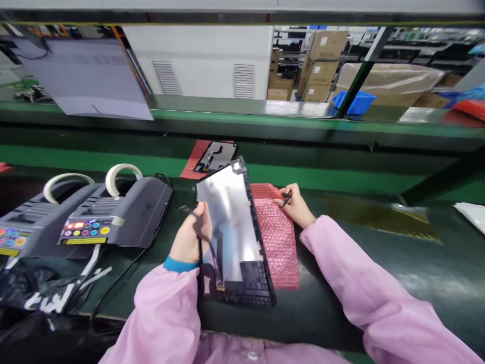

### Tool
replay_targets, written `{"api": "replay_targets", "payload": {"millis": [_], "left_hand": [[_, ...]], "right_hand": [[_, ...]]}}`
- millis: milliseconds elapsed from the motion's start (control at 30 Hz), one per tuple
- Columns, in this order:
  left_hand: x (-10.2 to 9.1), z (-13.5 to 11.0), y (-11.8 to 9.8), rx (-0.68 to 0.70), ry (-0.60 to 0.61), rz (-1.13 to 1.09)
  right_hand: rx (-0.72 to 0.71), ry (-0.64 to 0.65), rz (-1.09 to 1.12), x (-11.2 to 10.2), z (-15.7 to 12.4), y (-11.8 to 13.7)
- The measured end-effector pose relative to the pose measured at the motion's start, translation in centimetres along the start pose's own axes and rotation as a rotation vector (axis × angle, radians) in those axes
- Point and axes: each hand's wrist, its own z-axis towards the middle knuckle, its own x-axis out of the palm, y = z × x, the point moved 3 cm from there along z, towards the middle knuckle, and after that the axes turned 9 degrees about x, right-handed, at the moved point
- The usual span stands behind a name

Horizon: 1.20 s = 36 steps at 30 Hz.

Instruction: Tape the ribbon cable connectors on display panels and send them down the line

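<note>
My left hand (191,235) grips the left edge of a display panel (237,217) with a black frame and a shiny metal back, held tilted above the bench. A dark flat cable (214,253) hangs loose along the panel's left side. Under and to the right of it lies a pink bubble-wrap bag (278,242). My right hand (297,206) is at the bag's upper right corner, its fingers closed around a small black tool (287,198) like tweezers, whose exact kind I cannot make out.
A similar panel (217,155) lies on pink wrap farther back. Two tape dispensers (117,212) with white tape rolls stand at the left, a cable trailing in front. A transparent amber sheet (382,217) lies at the right. A green-edged shelf (242,114) runs across the back.
</note>
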Motion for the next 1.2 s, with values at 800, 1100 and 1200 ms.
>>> {"api": "replay_targets", "payload": {"millis": [800, 1100, 1200], "left_hand": [[0.0, 3.4, 7.2, 0.115, 0.263, 0.71], [-1.3, 5.0, 6.9, 0.194, 0.257, 0.874], [-1.9, 5.5, 7.0, 0.341, 0.333, 0.972]], "right_hand": [[0.407, -0.242, -0.045, -6.1, -15.7, 0.6], [0.432, -0.294, -0.207, -6.7, -16.4, 1.0], [0.425, -0.293, -0.258, -6.8, -16.5, 1.1]]}}
